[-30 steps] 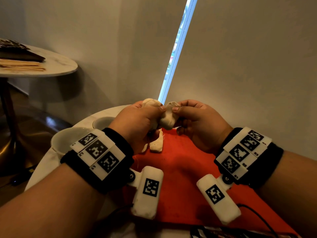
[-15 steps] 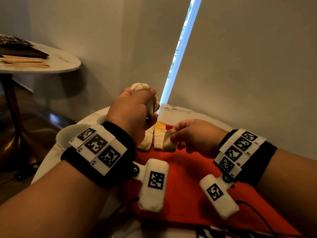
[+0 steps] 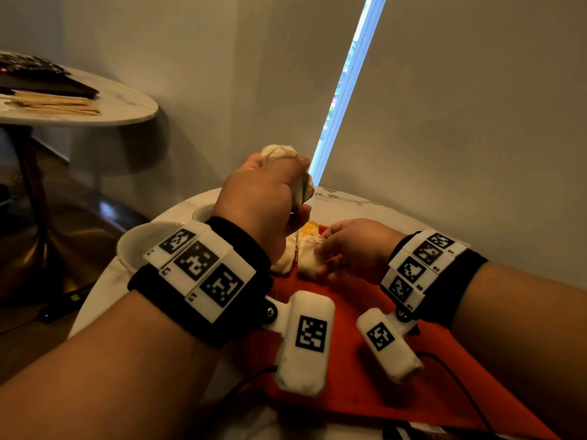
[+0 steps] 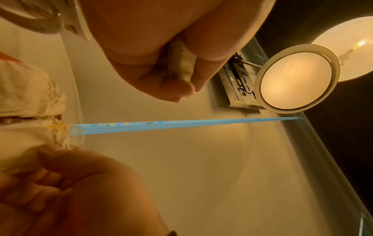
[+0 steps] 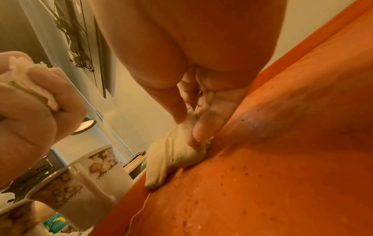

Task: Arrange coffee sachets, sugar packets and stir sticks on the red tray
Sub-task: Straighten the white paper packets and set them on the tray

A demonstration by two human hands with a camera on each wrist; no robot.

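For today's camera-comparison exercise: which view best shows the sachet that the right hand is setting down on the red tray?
The right wrist view: the sachet fills mid-frame, pinched by the right hand and touching the red tray. The head view shows it partly hidden behind that hand; the left wrist view catches only a pale, blurred edge.

Bare red tray [image 3: 355, 369] near side; cups [image 3: 139, 246] crowding its left edge

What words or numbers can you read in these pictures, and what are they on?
No words can be read.
The wristband on the left hand: square code patterns; the tiny marks beside them are too small.
The right hand wristband: the same.
Sachets on the red tray: print too blurred.
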